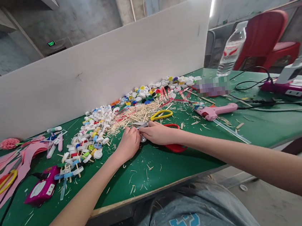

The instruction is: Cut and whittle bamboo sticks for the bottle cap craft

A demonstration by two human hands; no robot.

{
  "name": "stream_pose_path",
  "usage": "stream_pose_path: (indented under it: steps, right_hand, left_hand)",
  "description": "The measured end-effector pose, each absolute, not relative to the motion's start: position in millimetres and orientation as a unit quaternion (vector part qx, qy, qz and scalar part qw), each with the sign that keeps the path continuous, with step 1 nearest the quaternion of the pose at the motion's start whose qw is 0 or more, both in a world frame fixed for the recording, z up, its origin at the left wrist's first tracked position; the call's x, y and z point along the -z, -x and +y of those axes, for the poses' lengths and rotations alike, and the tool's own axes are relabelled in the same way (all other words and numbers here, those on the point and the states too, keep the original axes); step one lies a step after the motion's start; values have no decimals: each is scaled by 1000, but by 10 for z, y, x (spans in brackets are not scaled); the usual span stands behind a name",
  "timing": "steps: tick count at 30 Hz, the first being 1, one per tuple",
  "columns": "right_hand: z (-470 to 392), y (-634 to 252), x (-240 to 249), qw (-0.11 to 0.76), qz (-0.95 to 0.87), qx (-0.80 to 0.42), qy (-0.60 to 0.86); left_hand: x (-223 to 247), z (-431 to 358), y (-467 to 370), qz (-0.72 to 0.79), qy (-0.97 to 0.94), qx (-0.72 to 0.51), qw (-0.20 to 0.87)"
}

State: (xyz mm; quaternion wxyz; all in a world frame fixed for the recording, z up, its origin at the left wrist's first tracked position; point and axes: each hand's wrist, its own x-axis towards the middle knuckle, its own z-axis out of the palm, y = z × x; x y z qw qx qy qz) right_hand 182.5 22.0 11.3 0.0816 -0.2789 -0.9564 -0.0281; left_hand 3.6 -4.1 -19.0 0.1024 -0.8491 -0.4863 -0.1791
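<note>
The bare left hand [129,144] and bare right hand [156,132] are meeting over the green tabletop [173,171], fingers curling inward with the tips close together; I cannot tell what they are pinching. A small, round, whitish piece [143,139] is showing just below the fingertips. The metal-bladed scissors with yellow and red handle loops [143,124] are lying open at the right fingers, blades just beyond the tips, one loop on either side of the hand; its grip on them is hidden. Pale, thin wooden sticks [137,115] are heaping beyond the fingers, colourful plastic caps with wooden sticks [94,137] are crowding left of them, and a pink glue gun [218,111] is lying to their right.
</note>
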Motion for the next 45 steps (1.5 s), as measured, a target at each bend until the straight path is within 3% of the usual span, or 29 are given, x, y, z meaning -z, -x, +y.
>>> stream_pose_path:
  steps: [19, 45]
  right_hand:
    - [200, -1825, -111, 100, -940, -10, 327]
    - [193, -1828, -140, 45, -958, 98, 265]
  left_hand:
    - [143, -32, -69, -466, 862, 154, 127]
    - [169, -41, -49, -468, 865, 133, 125]
